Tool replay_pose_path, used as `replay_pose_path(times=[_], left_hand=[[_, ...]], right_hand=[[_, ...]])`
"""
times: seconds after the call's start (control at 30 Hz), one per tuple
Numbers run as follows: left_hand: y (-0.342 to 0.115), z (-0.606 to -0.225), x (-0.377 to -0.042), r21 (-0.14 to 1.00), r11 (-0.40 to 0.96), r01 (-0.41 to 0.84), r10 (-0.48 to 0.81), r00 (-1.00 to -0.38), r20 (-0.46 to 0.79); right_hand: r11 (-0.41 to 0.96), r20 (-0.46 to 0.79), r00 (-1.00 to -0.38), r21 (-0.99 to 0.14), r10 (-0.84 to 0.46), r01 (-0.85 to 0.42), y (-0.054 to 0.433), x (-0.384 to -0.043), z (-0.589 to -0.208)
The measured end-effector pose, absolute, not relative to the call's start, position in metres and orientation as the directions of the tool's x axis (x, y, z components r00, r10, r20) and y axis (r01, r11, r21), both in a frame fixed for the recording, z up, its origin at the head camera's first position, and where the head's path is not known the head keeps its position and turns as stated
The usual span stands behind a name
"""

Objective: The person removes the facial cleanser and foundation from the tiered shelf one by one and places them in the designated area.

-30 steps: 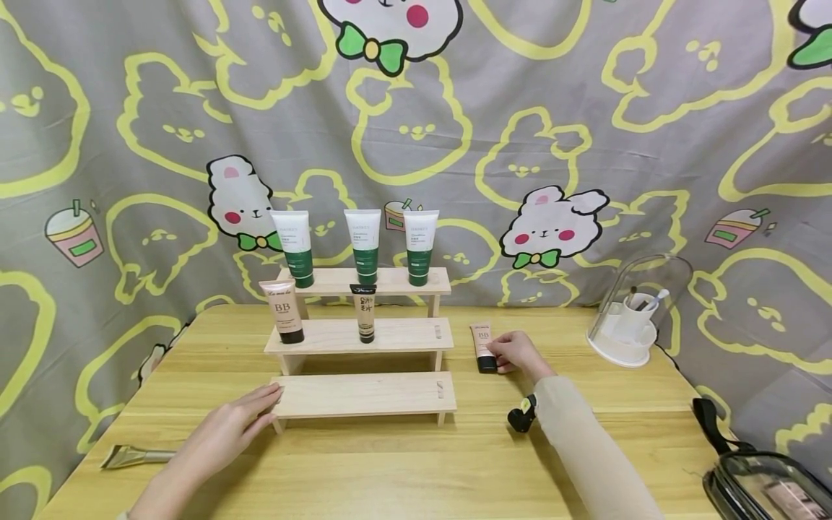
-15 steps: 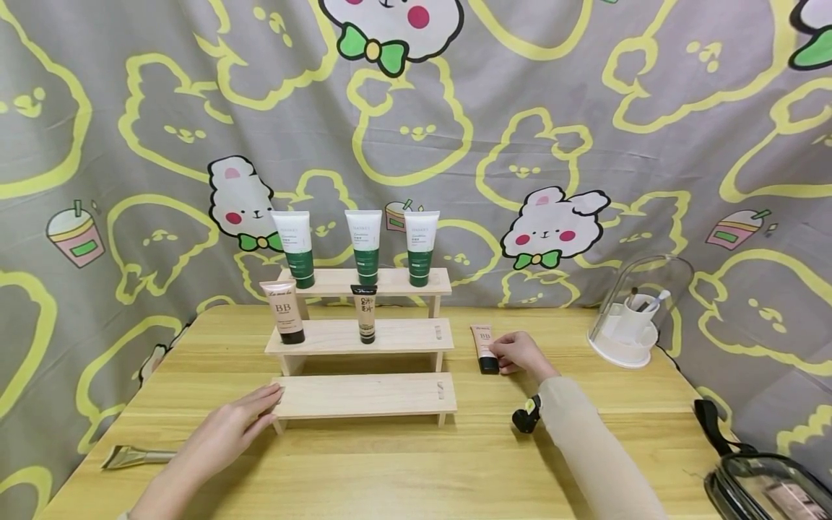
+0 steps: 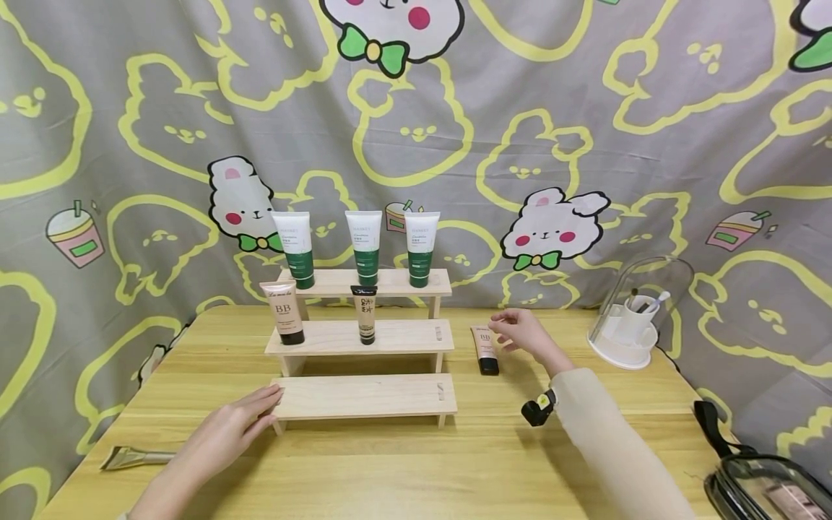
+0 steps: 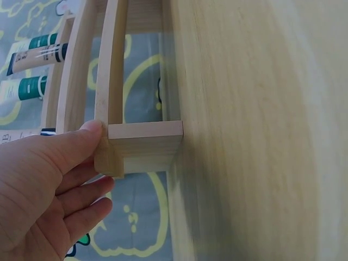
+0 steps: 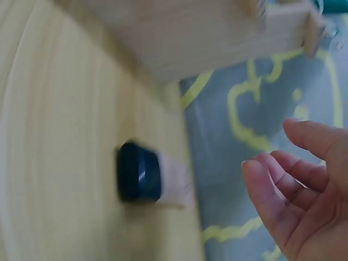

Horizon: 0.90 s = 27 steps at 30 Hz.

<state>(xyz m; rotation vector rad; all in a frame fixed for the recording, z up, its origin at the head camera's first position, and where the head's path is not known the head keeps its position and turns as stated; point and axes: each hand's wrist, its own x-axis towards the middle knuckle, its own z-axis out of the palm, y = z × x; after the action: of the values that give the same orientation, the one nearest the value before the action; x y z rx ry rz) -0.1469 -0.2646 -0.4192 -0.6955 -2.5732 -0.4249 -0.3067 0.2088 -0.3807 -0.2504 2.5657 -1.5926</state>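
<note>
My left hand (image 3: 224, 433) pinches the left end of the lowest step of a three-tier wooden display stand (image 3: 364, 397). In the left wrist view the thumb lies on the board's edge (image 4: 145, 130) and the other fingers are below it. To the right of the stand, a pink BB cream tube (image 3: 484, 350) with a black cap lies on the table. Just above its upper end hovers my right hand (image 3: 523, 334), holding nothing. The right wrist view shows that hand's fingers (image 5: 312, 142) apart from the blurred tube (image 5: 175, 179).
Three white-and-green tubes (image 3: 365, 245) stand on the top step. A BB cream tube (image 3: 283, 314) and a slim beige tube (image 3: 366, 315) stand on the middle one. At right are a domed brush holder (image 3: 624, 336) and a clear pouch (image 3: 770, 484); a gold tube (image 3: 133, 457) lies front left.
My right hand has let go of the BB cream tube and lifted up and away from it. The tube stays on the table. My left hand has not moved.
</note>
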Motion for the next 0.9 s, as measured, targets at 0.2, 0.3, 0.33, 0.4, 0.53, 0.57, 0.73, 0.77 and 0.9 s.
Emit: replay_pose_path(times=[0.2,0.3,0.33,0.4,0.53,0.57,0.73,0.77,0.9], left_hand=[[-0.265,-0.419,-0.147,0.165,0.824,0.542,0.405,-0.767,0.498],[-0.266,-0.419,-0.147,0.162,0.824,0.543,0.407,-0.765,0.499],[-0.266,-0.419,-0.147,0.162,0.824,0.542,0.407,-0.767,0.497],[-0.265,-0.418,-0.147,0.164,0.825,0.541,0.406,-0.769,0.493],[-0.265,-0.418,-0.146,0.168,0.824,0.541,0.406,-0.771,0.491],[-0.265,-0.418,-0.147,0.168,0.823,0.542,0.406,-0.77,0.493],[-0.265,-0.419,-0.147,0.161,0.822,0.545,0.409,-0.764,0.498],[-0.265,-0.419,-0.148,0.159,0.824,0.543,0.409,-0.766,0.497],[-0.265,-0.419,-0.147,0.159,0.828,0.539,0.406,-0.769,0.493]], right_hand=[[0.395,0.085,-0.958,-0.898,-0.273,-0.193,0.188,-0.295,-0.354],[0.376,0.124,-0.948,-0.896,-0.293,-0.234,0.174,-0.29,-0.345],[0.373,0.135,-0.944,-0.895,-0.301,-0.246,0.169,-0.288,-0.343],[0.368,0.155,-0.935,-0.889,-0.32,-0.274,0.159,-0.285,-0.34],[0.344,0.196,-0.91,-0.88,-0.365,-0.328,0.139,-0.28,-0.337],[0.335,0.204,-0.903,-0.879,-0.378,-0.339,0.134,-0.279,-0.337],[0.306,0.222,-0.886,-0.881,-0.406,-0.361,0.106,-0.264,-0.325],[0.301,0.221,-0.885,-0.883,-0.409,-0.359,0.1,-0.26,-0.321],[0.3,0.217,-0.884,-0.884,-0.415,-0.358,0.08,-0.248,-0.311]])
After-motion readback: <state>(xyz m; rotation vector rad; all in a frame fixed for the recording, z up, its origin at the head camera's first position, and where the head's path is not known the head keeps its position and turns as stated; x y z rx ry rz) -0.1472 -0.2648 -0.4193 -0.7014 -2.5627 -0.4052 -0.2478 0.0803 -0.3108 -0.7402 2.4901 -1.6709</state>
